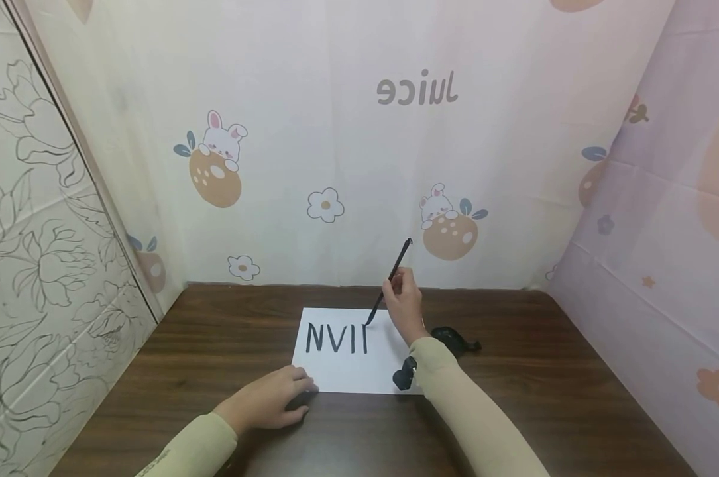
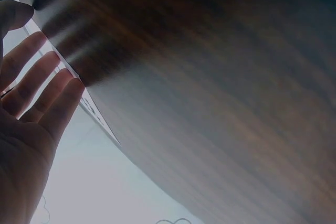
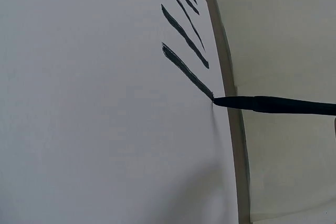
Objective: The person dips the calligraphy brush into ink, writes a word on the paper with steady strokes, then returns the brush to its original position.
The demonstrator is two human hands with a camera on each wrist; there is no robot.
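My right hand (image 1: 404, 305) pinches a slim black writing brush (image 1: 400, 258) partway along its handle. The brush slants up and away, and its dark tip meets the white paper (image 1: 347, 374) at the top of the last black stroke. Dark strokes (image 1: 332, 338) reading N, V and two upright lines run along the paper's upper half. At the lower left corner, my left hand (image 1: 270, 397) rests with fingertips at the paper's edge, fingers loosely bent and holding nothing. In the right wrist view the brush (image 3: 283, 105) tapers to its tip; the hand is almost out of frame.
A black object (image 1: 451, 341) with a short stub lies right of the paper, partly behind my right wrist. A black wrist device (image 1: 403, 374) overlaps the paper's lower right. The brown wooden table (image 1: 228, 331) ends at a printed curtain (image 1: 335, 132).
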